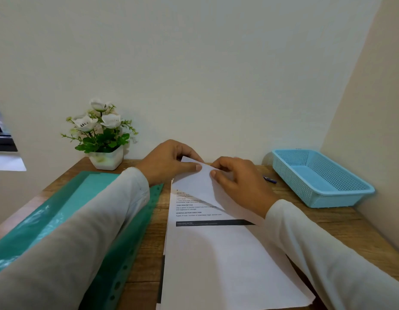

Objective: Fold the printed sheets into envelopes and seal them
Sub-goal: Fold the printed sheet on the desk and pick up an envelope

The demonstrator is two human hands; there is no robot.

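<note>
Pinching folded top corner of sheet (216, 260) with left hand (169, 163) and right hand (237, 184), both curled onto it.

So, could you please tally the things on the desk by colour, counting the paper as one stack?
White: 2, paper stack and plant pot
Green: 1, folder
Blue: 2, basket and pen
Total: 5
</note>
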